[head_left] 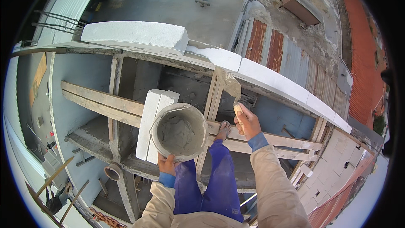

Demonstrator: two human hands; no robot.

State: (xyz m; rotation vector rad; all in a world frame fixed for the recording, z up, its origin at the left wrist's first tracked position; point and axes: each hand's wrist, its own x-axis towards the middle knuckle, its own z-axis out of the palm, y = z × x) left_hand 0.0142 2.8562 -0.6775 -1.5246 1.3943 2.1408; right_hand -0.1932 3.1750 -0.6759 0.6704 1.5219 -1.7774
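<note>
My left hand (168, 162) grips the near side of a round, mortar-crusted bucket (179, 133) with grey mortar inside. Beside and behind the bucket, two white blocks (147, 120) lie on the planks. My right hand (249, 122) is closed round the wooden handle of a trowel (232, 84), whose mortar-coated blade points up toward a row of white blocks (280, 84) along the wall top. A loose white block (133, 31) lies on that wall to the left.
I am high on wooden planks (101, 101) over open rooms, my sandalled foot (223, 130) on one. Rebar (59, 19) sticks out at upper left. Rusty metal roofing (274, 48) and a tiled roof (358, 59) lie beyond the wall. Bamboo poles (57, 173) stand at lower left.
</note>
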